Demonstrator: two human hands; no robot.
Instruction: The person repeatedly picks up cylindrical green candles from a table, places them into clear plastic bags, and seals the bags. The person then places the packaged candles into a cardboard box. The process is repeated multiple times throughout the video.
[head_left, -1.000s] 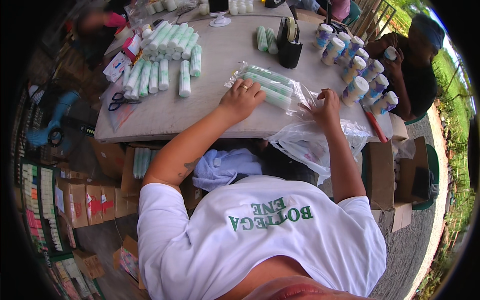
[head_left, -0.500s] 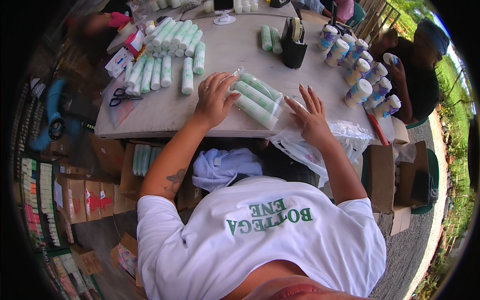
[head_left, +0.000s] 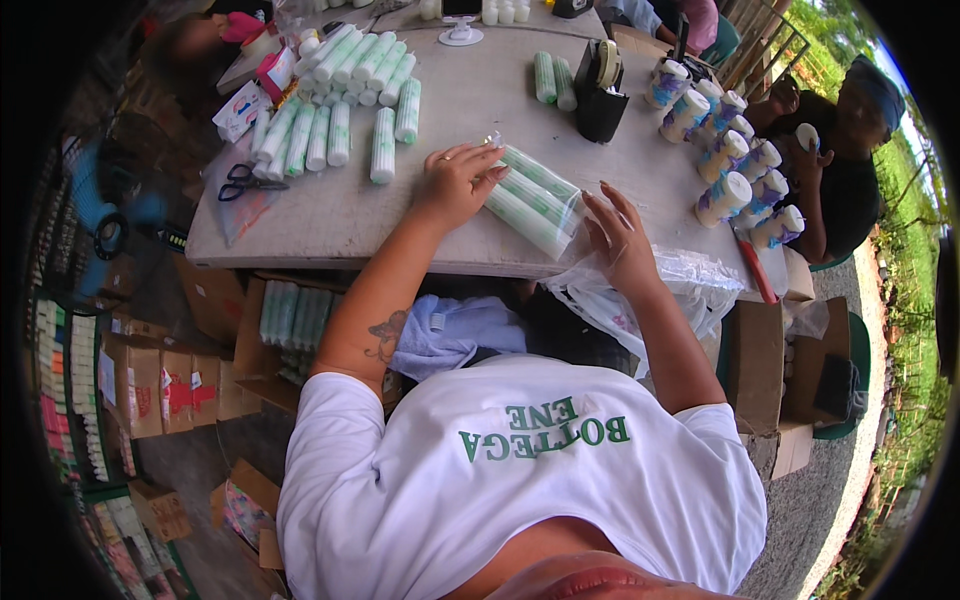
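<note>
A clear plastic bag of white-and-green candles [head_left: 535, 205] lies at a slant near the front edge of the table. My left hand [head_left: 462, 183] is closed on its left end, fingers over the top corner and thumb alongside. At the bag's right end is my right hand [head_left: 622, 238], its fingers apart and the fingertips by the plastic edge. Below and beside the right wrist, loose clear plastic bags [head_left: 690, 275] hang over the table edge. Left of my left hand, one wrapped candle [head_left: 383, 147] stands apart from a large pile of similar candles [head_left: 350, 60].
Scissors [head_left: 248, 181] lie at the left. A black tape dispenser [head_left: 601, 95] stands beyond the bag, beside two candles [head_left: 553, 78]. Rows of decorated white pillar candles [head_left: 722, 198] and a red-handled tool [head_left: 757, 268] occupy the right. Another person [head_left: 850, 150] sits there, holding a candle.
My left hand has shifted right and its fingers have drawn together on the bag's end. The bag sits slightly farther right in view. My right hand's fingers stay at its other end.
</note>
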